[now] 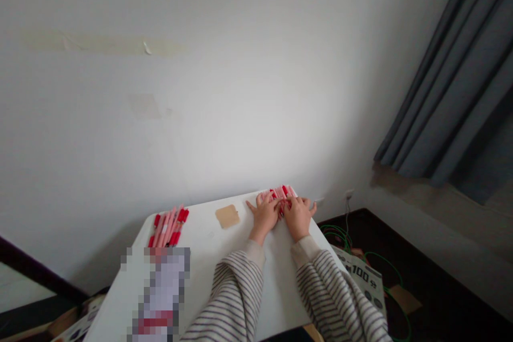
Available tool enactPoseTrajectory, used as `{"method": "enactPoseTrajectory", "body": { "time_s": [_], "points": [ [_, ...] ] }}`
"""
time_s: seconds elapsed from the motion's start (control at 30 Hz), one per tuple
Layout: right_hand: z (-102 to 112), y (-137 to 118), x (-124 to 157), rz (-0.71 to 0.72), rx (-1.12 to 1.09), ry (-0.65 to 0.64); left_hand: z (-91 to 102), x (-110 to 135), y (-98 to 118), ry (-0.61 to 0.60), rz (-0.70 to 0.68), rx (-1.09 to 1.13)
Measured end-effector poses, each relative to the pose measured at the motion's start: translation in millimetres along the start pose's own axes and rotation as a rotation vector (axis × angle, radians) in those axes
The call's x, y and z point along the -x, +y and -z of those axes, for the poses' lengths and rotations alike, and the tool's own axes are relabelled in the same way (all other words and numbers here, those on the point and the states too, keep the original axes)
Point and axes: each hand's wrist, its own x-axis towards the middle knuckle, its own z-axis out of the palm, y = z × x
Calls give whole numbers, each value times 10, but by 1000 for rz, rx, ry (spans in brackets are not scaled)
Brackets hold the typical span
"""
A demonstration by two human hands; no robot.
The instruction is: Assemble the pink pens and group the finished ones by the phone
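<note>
Heap of pens [280, 194], red and pink, at the far edge of the white table [224, 272], under 2 hands side by side: left hand [264, 217] and right hand [298, 217] both open, fingers spread flat on top. Just left, a brown card [227, 216]; well apart at the left edge, a second bunch of pens [169, 226]; grey curtain [452, 96] far right

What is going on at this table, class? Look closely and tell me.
A person in striped sleeves has both hands at the far edge of a white table. The left hand and right hand rest side by side on a bunch of red and pink pens, fingers spread over them. A second bunch of similar pens lies apart at the table's left side, and a small brown paper piece lies between the two bunches.
</note>
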Motion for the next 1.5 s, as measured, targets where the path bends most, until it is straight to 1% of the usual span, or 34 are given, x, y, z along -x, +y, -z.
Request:
{"method": "enactPoseTrajectory", "body": {
  "time_s": [0.13,0.37,0.73,1.17,1.37,1.5],
  "points": [
    [-22,33,6,7,-25,42,-17,2,-2,11,-2,9],
    [2,30,14,26,-22,69,-18,7,-7,6,-4,-4],
    [36,45,30,22,-35,77,1,7,11,-11,8,14],
    [43,44,39,-4,12,87,19,13,25,-16,12,13],
    [46,49,43,10,-29,99,57,37,30,25,32,9],
    [23,47,47,53,-76,93,100,112,-30,74,35,1]
  ]
}}
